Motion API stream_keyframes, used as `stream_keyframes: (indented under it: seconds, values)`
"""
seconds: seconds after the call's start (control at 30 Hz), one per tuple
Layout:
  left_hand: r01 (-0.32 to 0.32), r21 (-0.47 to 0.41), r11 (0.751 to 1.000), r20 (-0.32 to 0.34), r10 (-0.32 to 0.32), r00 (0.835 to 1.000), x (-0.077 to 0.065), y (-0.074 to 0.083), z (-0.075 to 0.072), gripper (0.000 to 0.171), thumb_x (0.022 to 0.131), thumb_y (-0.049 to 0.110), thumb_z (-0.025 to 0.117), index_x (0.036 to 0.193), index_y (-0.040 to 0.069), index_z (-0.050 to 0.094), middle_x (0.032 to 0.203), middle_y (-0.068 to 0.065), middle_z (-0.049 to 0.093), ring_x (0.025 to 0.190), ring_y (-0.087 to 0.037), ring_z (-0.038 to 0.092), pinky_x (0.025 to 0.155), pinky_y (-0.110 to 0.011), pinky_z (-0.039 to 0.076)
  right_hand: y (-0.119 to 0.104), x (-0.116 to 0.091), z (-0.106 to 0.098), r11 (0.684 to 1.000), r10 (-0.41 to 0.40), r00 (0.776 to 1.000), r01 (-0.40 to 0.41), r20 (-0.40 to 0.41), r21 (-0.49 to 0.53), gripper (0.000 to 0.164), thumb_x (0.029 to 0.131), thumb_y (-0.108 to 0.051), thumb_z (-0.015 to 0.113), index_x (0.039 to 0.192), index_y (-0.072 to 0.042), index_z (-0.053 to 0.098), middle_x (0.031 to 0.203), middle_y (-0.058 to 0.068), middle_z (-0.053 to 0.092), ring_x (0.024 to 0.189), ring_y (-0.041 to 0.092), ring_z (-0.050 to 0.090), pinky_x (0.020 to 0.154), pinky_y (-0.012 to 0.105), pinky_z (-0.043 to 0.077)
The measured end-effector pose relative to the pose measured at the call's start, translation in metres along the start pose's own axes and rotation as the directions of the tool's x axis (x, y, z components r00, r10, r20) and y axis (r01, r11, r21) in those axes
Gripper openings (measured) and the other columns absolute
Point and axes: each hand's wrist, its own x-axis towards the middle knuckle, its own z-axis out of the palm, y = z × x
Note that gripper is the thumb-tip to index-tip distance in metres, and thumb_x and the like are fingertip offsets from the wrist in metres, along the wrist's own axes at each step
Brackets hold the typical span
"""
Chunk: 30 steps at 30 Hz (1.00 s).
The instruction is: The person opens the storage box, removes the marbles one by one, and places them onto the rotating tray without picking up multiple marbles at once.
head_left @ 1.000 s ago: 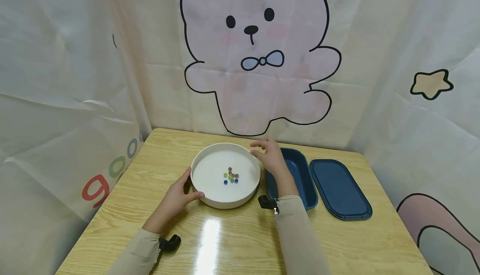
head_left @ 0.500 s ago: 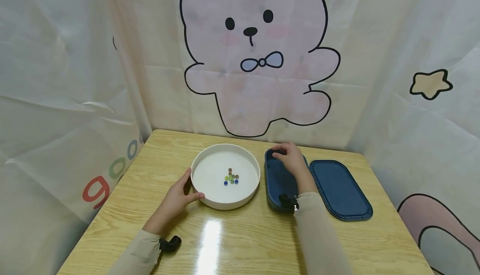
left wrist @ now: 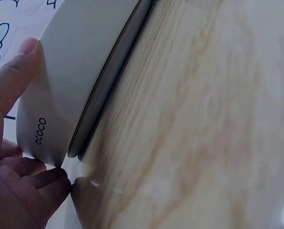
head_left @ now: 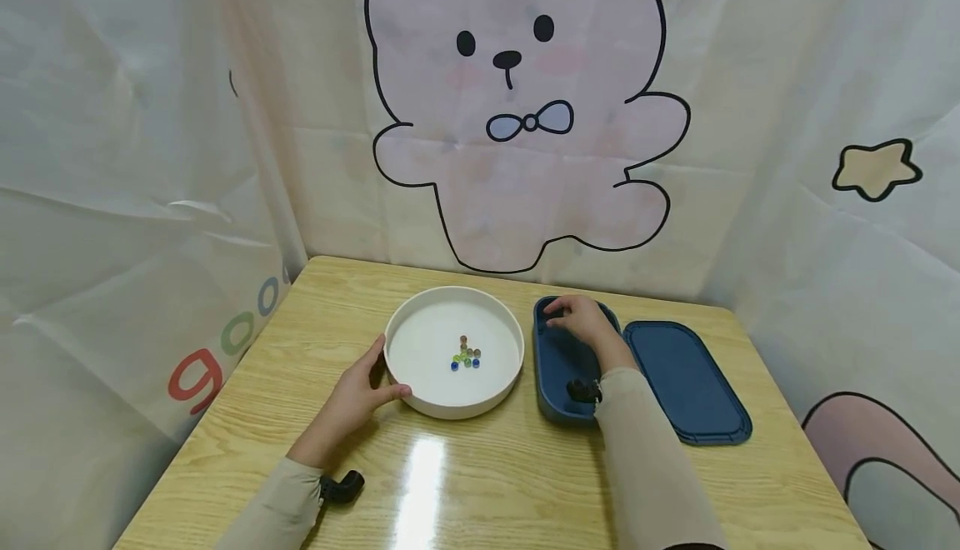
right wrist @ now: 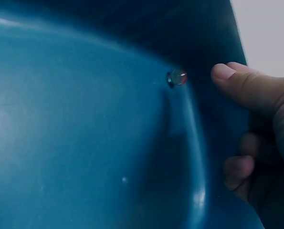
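Observation:
A white round tray (head_left: 420,333) stands on the table, with several small glass marbles (head_left: 466,353) clustered on its floor. My left hand (head_left: 356,392) holds the tray's left side, its thumb on the outer wall and its fingers curled at the lower edge, as the left wrist view shows. Over the far end of the dark blue box (head_left: 558,367) is my right hand (head_left: 588,322), thumb and fingers apart from any marble. In the right wrist view a single clear marble with a reddish tint (right wrist: 178,77) shows at the box's inner corner, a short way from the thumb.
A dark blue lid (head_left: 690,383) lies flat on the table just right of the box. The wooden table (head_left: 510,483) ends at a printed curtain (head_left: 337,217) behind. Each wrist carries a small black camera (head_left: 343,487).
My right hand has moved right, from beside the tray's rim to over the box, and its thumb and fingers have parted. My left hand keeps its hold on the tray.

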Motion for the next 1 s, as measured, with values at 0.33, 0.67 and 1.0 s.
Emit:
stream_keyframes:
  seconds: [0.33,0.67,1.0]
  values:
    - [0.0,-0.027,1.0,0.008,0.001,1.0,0.0,-0.002,0.002,0.116,0.083,0.044,0.085,0.166,0.008,0.012,0.17,-0.014,0.018,0.157,-0.034,0.017,0.125,-0.052,0.023,0.016,0.008,0.012,0.997,-0.003,0.995,0.01,0.095,-0.076,0.028,0.09,-0.02,0.081,0.116,-0.013,0.078,0.11,0.008,0.07,0.092,0.021,0.059,0.082,0.037,0.051]
    - [0.007,-0.012,1.0,-0.004,-0.007,1.0,0.0,-0.002,0.001,0.114,0.084,0.039,0.085,0.166,0.01,0.011,0.17,-0.012,0.018,0.156,-0.033,0.018,0.125,-0.053,0.023,0.012,0.013,0.015,0.994,-0.032,0.993,0.043,0.117,-0.098,0.018,0.092,-0.019,0.078,0.108,-0.011,0.079,0.113,0.006,0.074,0.1,0.022,0.064,0.091,0.042,0.054]
    - [0.01,-0.008,1.0,-0.005,-0.01,1.0,0.001,-0.003,0.001,0.114,0.084,0.039,0.085,0.166,0.01,0.011,0.17,-0.013,0.018,0.157,-0.033,0.017,0.125,-0.053,0.022,-0.001,0.009,0.0,0.992,-0.037,0.999,0.042,0.038,-0.115,0.019,0.099,-0.027,0.071,0.109,-0.014,0.079,0.104,0.004,0.072,0.09,0.02,0.063,0.081,0.04,0.054]
